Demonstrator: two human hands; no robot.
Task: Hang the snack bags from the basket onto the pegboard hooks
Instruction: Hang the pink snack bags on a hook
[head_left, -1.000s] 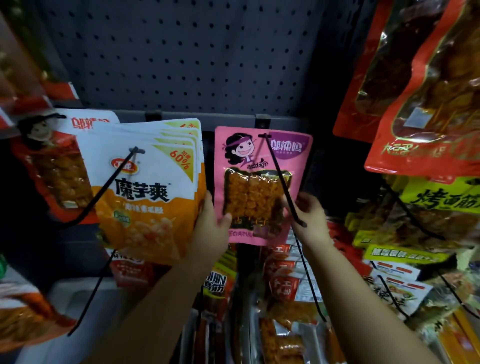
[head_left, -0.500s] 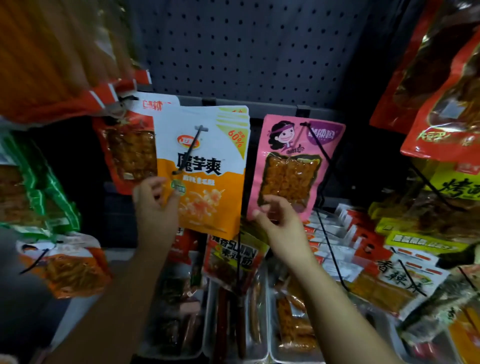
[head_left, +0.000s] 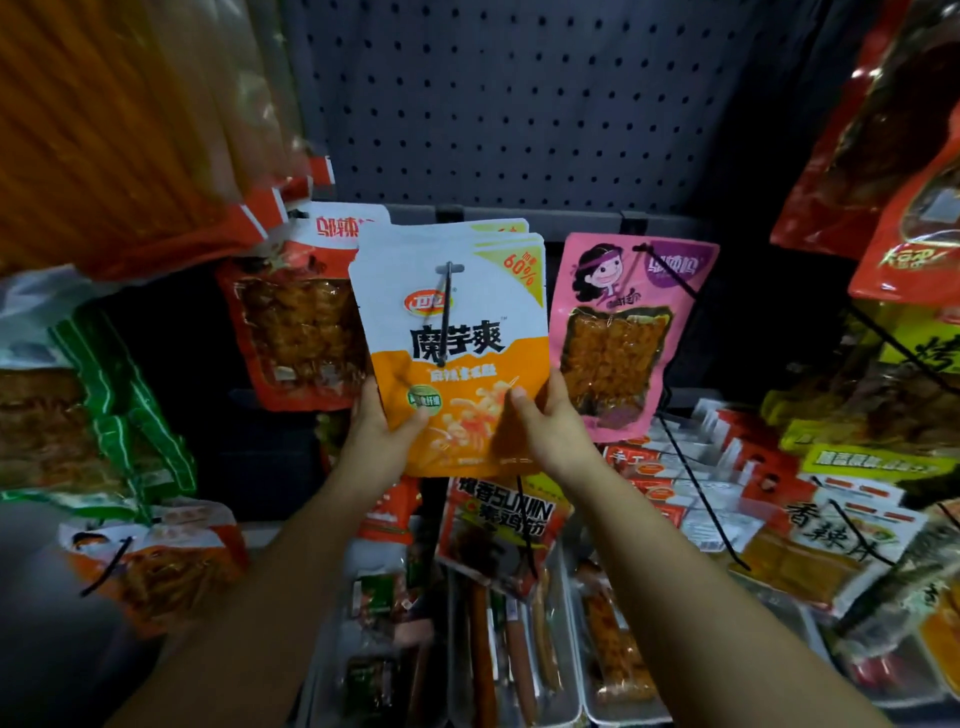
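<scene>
Left hand (head_left: 382, 434) and right hand (head_left: 545, 431) pinching the lower corners of the orange-and-white konjac snack bag (head_left: 452, 353), thumbs in front. Already threaded on the black peg hook (head_left: 445, 312) above both hands. Best slid back evenly, kept level, flush against the 2 bags behind.

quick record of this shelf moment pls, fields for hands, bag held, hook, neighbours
left hand: left hand grips the lower left edge of the orange and white bag
right hand: right hand grips its lower right edge
hook: black hook pokes out through the bag's top
right neighbour: pink bag, hanging
left neighbour: red bag, partly behind
backing: pegboard
</scene>
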